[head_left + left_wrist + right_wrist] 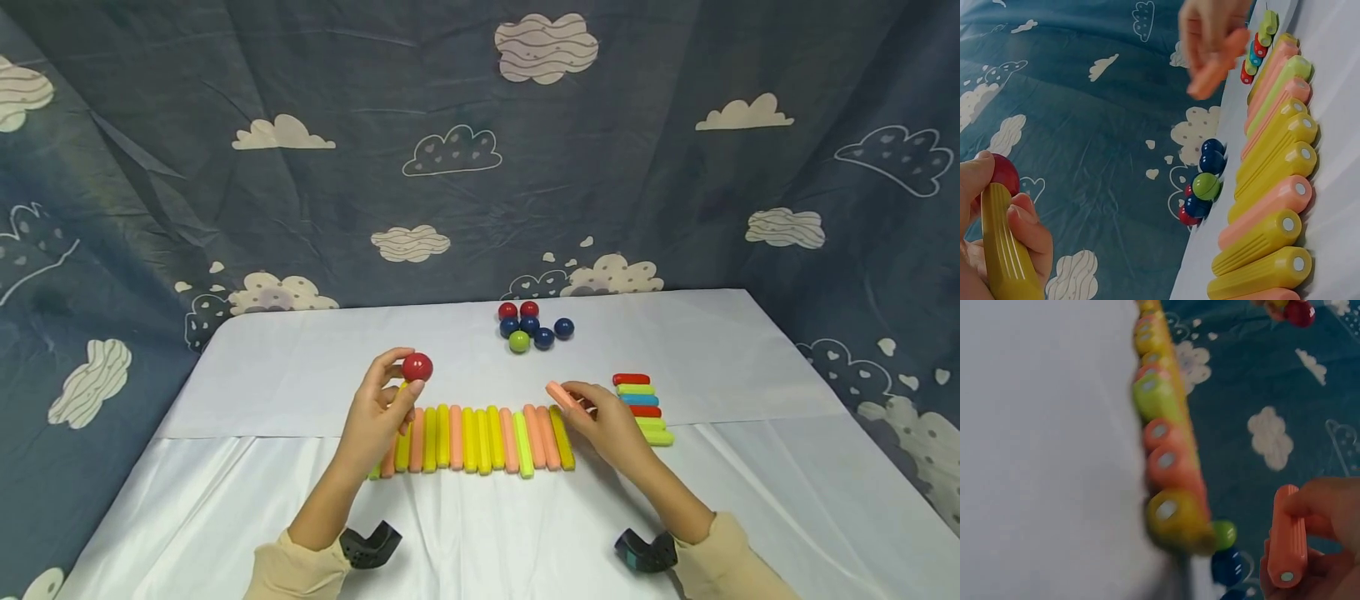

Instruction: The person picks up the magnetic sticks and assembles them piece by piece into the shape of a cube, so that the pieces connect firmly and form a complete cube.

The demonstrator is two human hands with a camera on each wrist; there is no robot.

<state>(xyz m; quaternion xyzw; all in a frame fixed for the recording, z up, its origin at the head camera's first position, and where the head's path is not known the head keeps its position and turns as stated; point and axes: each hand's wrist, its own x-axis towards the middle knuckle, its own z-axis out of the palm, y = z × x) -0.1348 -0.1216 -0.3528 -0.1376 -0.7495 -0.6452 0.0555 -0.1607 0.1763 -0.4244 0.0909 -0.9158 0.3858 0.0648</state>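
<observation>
My left hand (375,421) is raised over the left end of a row of rods. It grips a ribbed yellow magnetic rod (1007,240) with a shiny red ball (417,367) at its upper end, fingertips against the ball. Across from it, my right hand (611,425) pinches a salmon-coloured magnetic rod (1289,534) above the row's right end. A pale magnet disc shows on that rod's near end in the right wrist view. The row holds yellow rods (483,437), salmon rods (456,437) and light green rods (523,446) lying side by side.
At the back of the white table (300,367) sits a cluster of dark blue balls (543,337), red balls (507,311) and a green ball (519,342). Right of my right hand lies a column of red, blue and light green rods (637,400). A cloud-printed cloth (450,83) hangs behind.
</observation>
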